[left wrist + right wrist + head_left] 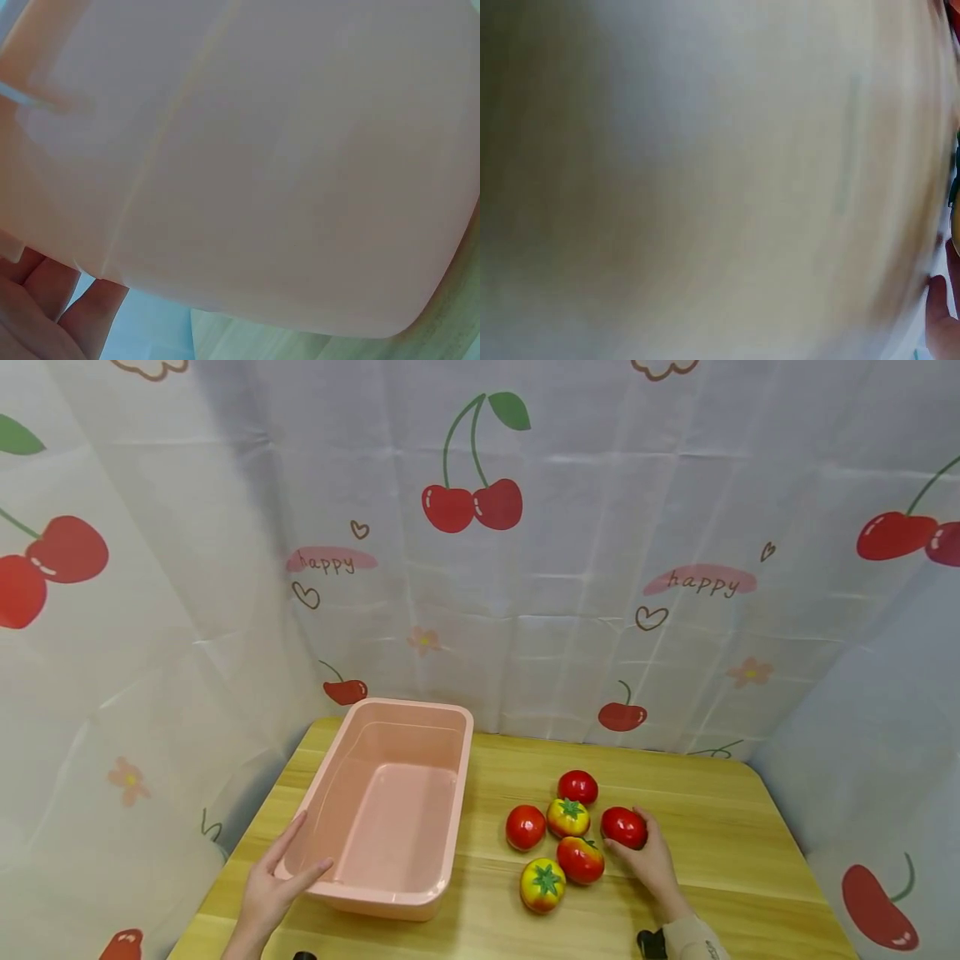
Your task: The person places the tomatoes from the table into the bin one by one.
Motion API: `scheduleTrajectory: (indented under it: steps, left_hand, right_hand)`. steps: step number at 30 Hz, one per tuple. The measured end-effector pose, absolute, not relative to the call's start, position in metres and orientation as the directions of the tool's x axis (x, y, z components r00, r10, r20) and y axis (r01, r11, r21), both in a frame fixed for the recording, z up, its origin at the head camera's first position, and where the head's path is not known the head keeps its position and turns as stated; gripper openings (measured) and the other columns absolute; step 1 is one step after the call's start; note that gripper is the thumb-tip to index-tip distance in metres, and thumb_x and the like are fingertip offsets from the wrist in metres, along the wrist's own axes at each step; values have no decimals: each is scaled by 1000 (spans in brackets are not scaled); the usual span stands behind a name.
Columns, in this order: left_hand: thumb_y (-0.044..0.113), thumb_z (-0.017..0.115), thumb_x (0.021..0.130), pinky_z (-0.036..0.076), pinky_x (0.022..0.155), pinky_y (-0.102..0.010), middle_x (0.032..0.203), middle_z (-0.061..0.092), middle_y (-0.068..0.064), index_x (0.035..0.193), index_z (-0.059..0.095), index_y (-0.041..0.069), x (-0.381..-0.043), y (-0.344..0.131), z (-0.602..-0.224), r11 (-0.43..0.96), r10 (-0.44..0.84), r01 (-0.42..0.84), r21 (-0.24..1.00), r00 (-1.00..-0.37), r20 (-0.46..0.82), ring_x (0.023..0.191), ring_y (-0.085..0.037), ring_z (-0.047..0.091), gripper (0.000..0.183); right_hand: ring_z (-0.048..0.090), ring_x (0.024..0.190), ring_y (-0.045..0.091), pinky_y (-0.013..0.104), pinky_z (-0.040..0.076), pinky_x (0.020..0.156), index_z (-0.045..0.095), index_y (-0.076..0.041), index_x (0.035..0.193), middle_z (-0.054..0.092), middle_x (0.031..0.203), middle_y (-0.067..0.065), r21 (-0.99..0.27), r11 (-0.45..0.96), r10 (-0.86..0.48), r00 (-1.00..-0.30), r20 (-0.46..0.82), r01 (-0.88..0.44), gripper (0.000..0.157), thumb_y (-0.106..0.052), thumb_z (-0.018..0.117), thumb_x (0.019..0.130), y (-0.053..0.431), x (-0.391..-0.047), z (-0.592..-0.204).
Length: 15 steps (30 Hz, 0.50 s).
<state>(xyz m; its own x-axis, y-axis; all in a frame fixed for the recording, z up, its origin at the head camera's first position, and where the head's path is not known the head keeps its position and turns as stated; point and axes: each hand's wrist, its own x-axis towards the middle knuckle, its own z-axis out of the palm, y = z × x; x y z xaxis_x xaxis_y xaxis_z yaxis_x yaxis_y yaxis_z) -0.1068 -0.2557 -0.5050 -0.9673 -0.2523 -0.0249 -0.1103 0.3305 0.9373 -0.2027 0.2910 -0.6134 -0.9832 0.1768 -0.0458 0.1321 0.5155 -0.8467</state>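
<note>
My left hand (270, 893) is at the near left corner of a pink basin (463, 777), fingers spread, with the thumb over the front rim and a straight finger along the left side. In the left wrist view, its fingers (97, 315) partly disappear behind the basin wall (285, 187). My right hand (651, 860) holds a shiny red tomato (622, 827), thumb on the near side and fingers on the far right. Left of it lie a red-yellow tomato (581, 860), yellow tomatoes (567, 818) with green calyxes, and red tomatoes (525, 827). The right wrist view is mostly blurred.
The wooden table (720, 827) carries everything, the basin on its left side and the tomatoes right of centre. White curtains (562, 568) with cherry prints enclose the back and both sides. A small black object (304, 956) shows at the bottom edge.
</note>
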Motion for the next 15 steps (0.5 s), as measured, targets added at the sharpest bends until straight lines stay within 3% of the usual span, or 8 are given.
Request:
scheduleTrajectory:
  steps: [5,10,15]
  left_hand:
    - [20,80,76,30,106,-38,149,34,0,144,40,27,-107,-256,-507,319,-257,-118,941,-966,-34,133,-21,29,80]
    - [18,80,75,22,106,-56,150,31,-5,145,40,23,-108,-256,-506,264,-243,-103,959,-969,-37,136,-30,23,81]
    - [17,80,76,21,106,-58,151,30,-7,145,40,22,-108,-256,-505,252,-234,-91,964,-972,-30,136,-32,21,80]
  right_hand:
    - [30,128,46,60,26,103,22,-1,144,27,143,30,-857,495,166,-984,-69,144,90,-29,77,79,286,-204,-600]
    - [32,128,44,59,28,102,24,-3,144,28,143,26,-876,470,135,-990,-47,106,91,-33,77,78,277,-207,-583]
    - [35,124,41,59,32,100,26,-5,144,30,143,24,-883,463,120,-993,-20,74,89,-35,77,78,269,-208,-569]
